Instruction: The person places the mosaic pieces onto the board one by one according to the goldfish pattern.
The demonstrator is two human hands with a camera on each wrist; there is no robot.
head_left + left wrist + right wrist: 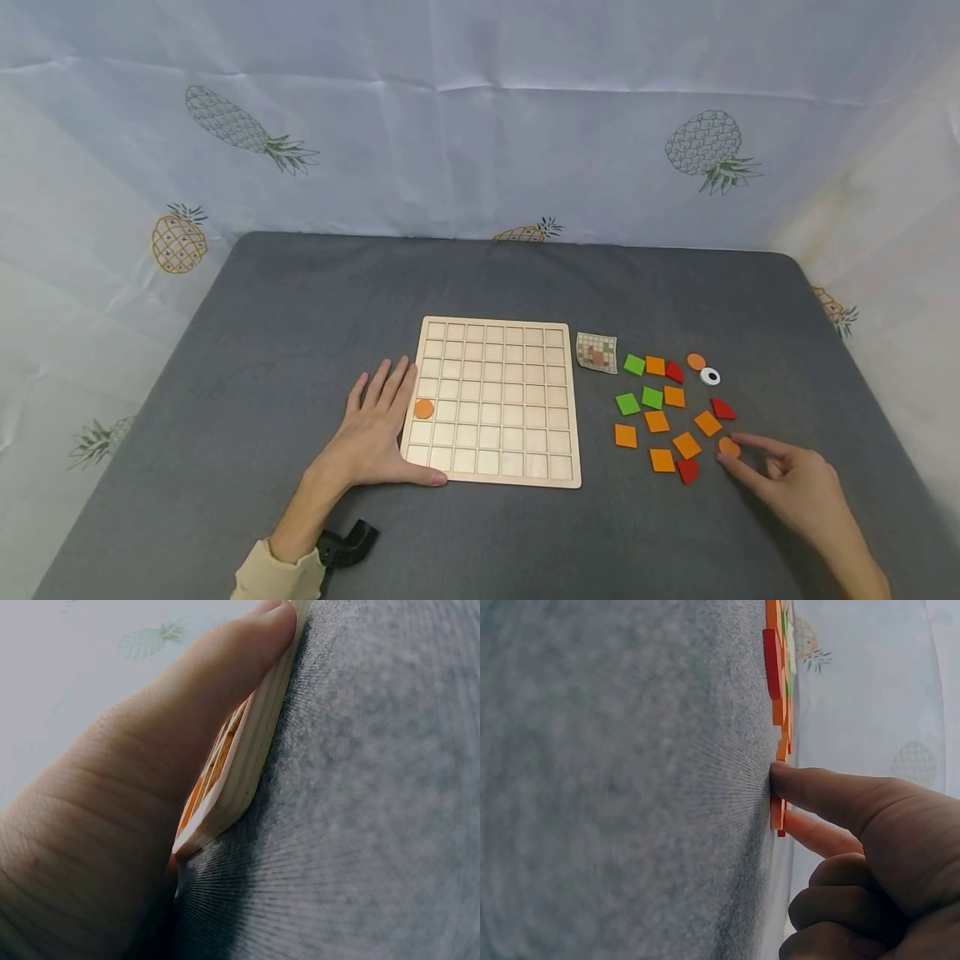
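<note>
A wooden grid board [502,479] lies at the middle of the table, one orange disc [423,408] in a cell of its left column. Along the board's left edge rests my left hand [367,442], fingers spread straight and thumb on the near edge; in the left wrist view the thumb presses the board's rim [259,742]. To the right, my right hand [806,492] pinches another orange disc [729,448] between thumb and index finger, down on the table. The right wrist view shows that disc [776,806] at the fingertips, with the other fingers of my right hand [885,855] curled.
Right of the board lie a small printed grid card [597,352], several orange squares [626,436], green squares [627,404], red pieces [687,471], an orange disc [696,362] and a white ring-like piece [709,377]. A black strap-like object [348,546] is beside my left wrist.
</note>
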